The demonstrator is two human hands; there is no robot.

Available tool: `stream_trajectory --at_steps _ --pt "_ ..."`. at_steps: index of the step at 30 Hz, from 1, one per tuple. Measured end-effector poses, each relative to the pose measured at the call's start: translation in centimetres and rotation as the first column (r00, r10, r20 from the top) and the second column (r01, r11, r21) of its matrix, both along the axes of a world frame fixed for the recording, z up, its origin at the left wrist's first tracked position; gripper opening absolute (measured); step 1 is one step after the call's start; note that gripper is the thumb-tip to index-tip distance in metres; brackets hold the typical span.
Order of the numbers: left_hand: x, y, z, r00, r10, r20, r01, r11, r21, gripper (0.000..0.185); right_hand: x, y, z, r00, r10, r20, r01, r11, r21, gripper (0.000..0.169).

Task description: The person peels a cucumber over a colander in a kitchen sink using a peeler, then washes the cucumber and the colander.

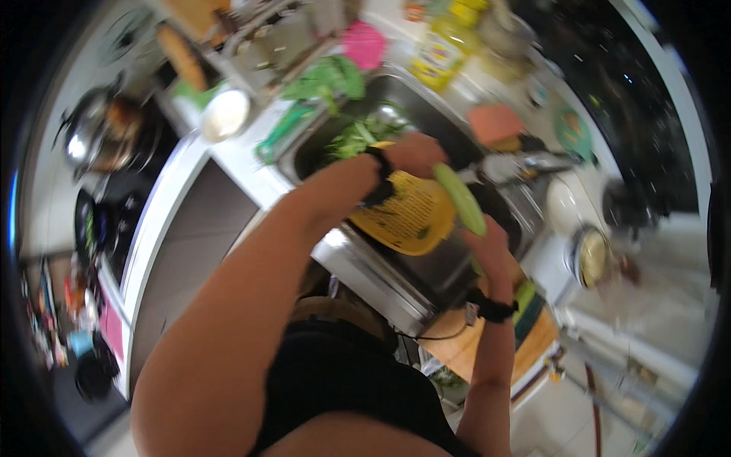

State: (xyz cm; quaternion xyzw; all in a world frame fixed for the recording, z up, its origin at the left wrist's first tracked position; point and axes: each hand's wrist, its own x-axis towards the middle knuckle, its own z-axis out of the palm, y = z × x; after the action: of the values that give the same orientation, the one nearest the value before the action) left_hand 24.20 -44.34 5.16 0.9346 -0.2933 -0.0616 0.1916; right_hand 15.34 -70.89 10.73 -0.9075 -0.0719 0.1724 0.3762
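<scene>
A long pale green gourd (461,197) slants across the sink's middle, between my two hands. My left hand (417,155) is closed around its upper end. At its lower end is my right hand (489,243), with the fingers curled against it; blur hides whether they hold anything else. Under the gourd, a yellow colander (425,220) sits tilted over the sink's near part, with green scraps in it. Leafy greens (354,140) lie in the far basin of the steel sink (460,134). Both wrists wear dark bands.
A faucet (525,165) reaches in from the right. Beside my right forearm, a wooden board (457,337) bears another green vegetable (524,297). A yellow bottle (442,54) stands behind the sink, a white bowl (226,114) to its left. A steel pot (103,134) is far left.
</scene>
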Motion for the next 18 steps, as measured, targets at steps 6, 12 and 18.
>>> stream_trajectory --at_steps 6,12,18 --pt "-0.6 1.7 -2.2 0.908 0.279 -0.314 -0.397 0.814 -0.425 0.024 -0.4 1.0 -1.6 0.909 -0.097 -0.406 0.291 0.844 0.451 0.028" --pt "-4.1 -0.6 -5.0 0.418 -0.31 -0.854 -0.9 -0.273 -0.341 0.031 0.0 3.6 -2.7 0.775 -0.111 -0.622 0.545 0.617 0.568 0.041" --pt "-6.5 -6.9 -3.3 0.265 -0.451 -0.852 -0.962 -0.064 -0.265 0.026 0.3 6.2 -9.0 0.969 -0.243 0.053 0.217 0.931 0.294 0.046"
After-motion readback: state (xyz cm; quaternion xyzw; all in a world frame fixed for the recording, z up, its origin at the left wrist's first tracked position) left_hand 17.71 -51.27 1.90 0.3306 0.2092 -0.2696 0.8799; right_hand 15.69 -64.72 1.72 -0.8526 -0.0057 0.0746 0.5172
